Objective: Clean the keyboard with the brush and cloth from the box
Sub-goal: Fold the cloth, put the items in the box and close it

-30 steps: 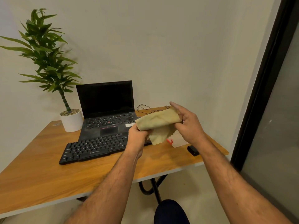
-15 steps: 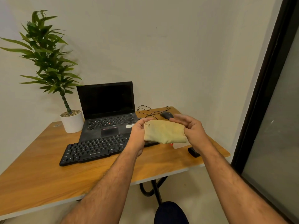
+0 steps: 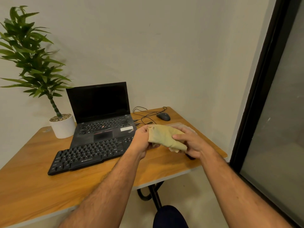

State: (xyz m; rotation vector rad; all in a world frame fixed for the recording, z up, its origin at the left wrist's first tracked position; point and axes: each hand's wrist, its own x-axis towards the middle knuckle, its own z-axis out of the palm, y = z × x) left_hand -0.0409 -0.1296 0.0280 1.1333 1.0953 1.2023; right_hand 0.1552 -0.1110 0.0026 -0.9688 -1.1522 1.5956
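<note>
Cloth: folded tan cloth, up off the desk, between my hands.
Left hand: my left hand pinches the cloth's 9 o'clock end, fingers curled round it.
Right hand: my right hand grips the 3 o'clock end, thumb over the top.
Keyboard: black keyboard on the desk at 9 o'clock of my hands, just in front of the laptop.

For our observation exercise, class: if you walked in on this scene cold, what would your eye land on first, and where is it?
First, the two hands, left hand and right hand, holding a folded tan cloth between them above the right part of the wooden desk. Next, the black keyboard lying in front of an open dark-screened laptop, with a tall potted plant at the desk's back left.
</note>
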